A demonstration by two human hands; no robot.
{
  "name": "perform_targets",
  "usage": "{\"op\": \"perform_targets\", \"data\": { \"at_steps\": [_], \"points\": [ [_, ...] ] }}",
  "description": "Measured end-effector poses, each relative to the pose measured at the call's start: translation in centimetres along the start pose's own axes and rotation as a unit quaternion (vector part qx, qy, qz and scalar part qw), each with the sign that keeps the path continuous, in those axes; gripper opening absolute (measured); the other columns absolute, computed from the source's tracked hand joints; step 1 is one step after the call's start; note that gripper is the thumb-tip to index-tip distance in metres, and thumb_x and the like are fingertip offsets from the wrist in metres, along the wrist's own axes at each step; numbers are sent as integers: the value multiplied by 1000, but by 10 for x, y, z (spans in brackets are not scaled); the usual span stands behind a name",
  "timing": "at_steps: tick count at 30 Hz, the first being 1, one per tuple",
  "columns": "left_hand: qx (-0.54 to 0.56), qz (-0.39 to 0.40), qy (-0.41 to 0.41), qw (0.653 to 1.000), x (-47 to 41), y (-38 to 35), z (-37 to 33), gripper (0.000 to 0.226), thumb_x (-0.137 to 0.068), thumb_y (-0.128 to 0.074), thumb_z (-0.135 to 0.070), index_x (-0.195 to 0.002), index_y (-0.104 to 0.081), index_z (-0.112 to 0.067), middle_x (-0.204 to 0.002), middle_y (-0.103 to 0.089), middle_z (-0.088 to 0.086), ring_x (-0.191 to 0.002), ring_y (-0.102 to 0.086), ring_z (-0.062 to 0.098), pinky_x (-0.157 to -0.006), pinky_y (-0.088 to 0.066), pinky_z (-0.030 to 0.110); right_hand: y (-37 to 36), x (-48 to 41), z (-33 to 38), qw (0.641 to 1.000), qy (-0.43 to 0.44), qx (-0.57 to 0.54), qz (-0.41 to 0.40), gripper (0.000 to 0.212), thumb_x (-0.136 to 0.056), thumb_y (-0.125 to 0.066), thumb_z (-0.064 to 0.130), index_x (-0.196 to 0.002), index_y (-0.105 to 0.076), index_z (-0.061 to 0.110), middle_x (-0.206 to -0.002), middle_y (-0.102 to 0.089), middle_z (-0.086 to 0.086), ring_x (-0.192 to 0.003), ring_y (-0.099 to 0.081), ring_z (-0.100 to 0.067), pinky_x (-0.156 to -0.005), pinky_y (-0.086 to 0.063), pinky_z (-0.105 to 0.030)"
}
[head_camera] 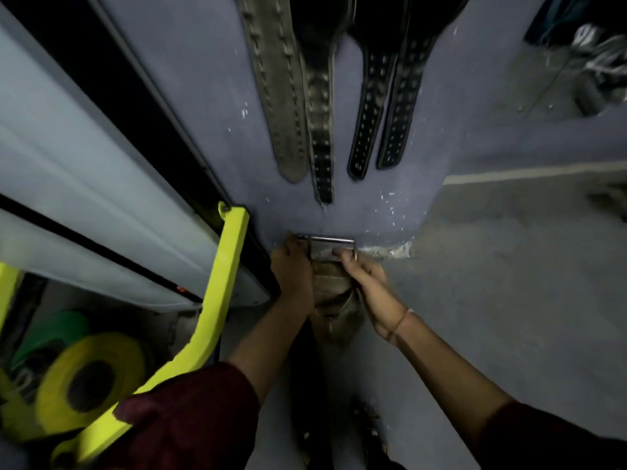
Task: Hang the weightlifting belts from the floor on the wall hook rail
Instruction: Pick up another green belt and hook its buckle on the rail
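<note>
Blue-grey wall [210, 96], paint chipped near its foot; grey floor [509, 266] to the right; lime-yellow machine frame [220, 283] at left; four weightlifting belts hanging down the wall, one tan [274, 96], one worn black [320, 137], two black studded [369, 106]; yellow weight plate [91, 378] lower left; tan belt [336, 300] held low at the wall's foot, below the hanging ones; left hand [293, 269] clenched round its metal buckle [330, 245]; right hand [369, 286] gripping the strap, thumb at the buckle; thin wristband [402, 322].
</note>
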State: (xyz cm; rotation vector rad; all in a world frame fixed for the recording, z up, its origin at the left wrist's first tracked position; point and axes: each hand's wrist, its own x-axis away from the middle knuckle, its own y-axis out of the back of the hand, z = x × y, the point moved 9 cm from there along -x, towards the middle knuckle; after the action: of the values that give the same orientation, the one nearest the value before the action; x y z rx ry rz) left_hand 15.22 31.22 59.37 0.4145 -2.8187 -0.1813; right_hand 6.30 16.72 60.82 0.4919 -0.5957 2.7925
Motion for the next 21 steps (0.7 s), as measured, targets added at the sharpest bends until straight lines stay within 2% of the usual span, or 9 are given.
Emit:
{"op": "perform_targets", "data": {
  "at_steps": [3,5,7,9,10,12,15,18,21],
  "points": [
    [66,10,7,998,14,6,-60,37,-103,-41,-33,-100,-66,-6,-111,-69,17,-101,-65,35,-90,-53,54,-22,15,64,993,61,101,28,51,-87,-57,39,-129,-56,11,-114,-66,1,-100,-64,-3,-82,-52,-11],
    [93,45,26,994,27,5,-95,39,-103,-40,-33,-101,-66,-4,-101,-68,18,-98,-65,33,-95,-51,54,-31,22,101,986,97,133,37,33,-92,-61,24,-123,-56,13,-112,-65,-3,-102,-65,-12,-87,-55,-22],
    [87,84,16,993,41,2,-138,42,-104,-37,-31,-82,-63,-7,-76,-65,11,-77,-62,27,-82,-53,47,-39,30,137,980,138,139,29,19,-92,-63,17,-110,-56,14,-103,-66,-1,-98,-67,-17,-85,-57,-32],
    [97,103,-25,990,52,5,-185,48,-106,-35,-30,-68,-57,-9,-58,-61,7,-58,-57,24,-67,-50,36,-47,40,177,970,196,143,12,9,-93,-62,14,-99,-55,14,-85,-66,9,-83,-66,-5,-75,-55,-28],
    [99,126,-44,986,58,5,-207,48,-106,-35,-31,-72,-57,-6,-60,-62,10,-56,-58,24,-65,-51,33,-52,45,197,964,225,145,0,7,-94,-61,12,-95,-55,14,-78,-65,13,-76,-64,1,-71,-53,-23],
    [102,187,-103,972,71,6,-247,40,-104,-40,-31,-87,-60,-1,-75,-66,17,-67,-64,25,-73,-54,37,-60,56,232,954,267,137,-18,12,-94,-60,7,-89,-53,16,-71,-63,16,-69,-59,7,-66,-50,-15],
    [86,251,-185,946,84,12,-291,29,-101,-51,-26,-107,-64,0,-97,-70,13,-87,-68,19,-83,-56,37,-75,72,277,942,312,118,-28,16,-94,-58,3,-86,-52,15,-71,-59,14,-65,-57,6,-63,-49,-13],
    [108,298,-201,927,96,17,-305,28,-96,-58,-24,-111,-66,-2,-100,-75,7,-91,-71,15,-77,-57,26,-96,86,316,926,357,119,-31,12,-94,-59,4,-87,-51,11,-74,-52,3,-66,-50,-1,-65,-46,-16],
    [131,324,-209,913,94,24,-314,30,-91,-62,-31,-110,-70,-8,-107,-74,10,-102,-70,20,-87,-53,31,-113,96,350,917,385,94,-40,8,-94,-59,7,-89,-53,7,-72,-49,2,-65,-47,-4,-64,-44,-18]
  ]
}}
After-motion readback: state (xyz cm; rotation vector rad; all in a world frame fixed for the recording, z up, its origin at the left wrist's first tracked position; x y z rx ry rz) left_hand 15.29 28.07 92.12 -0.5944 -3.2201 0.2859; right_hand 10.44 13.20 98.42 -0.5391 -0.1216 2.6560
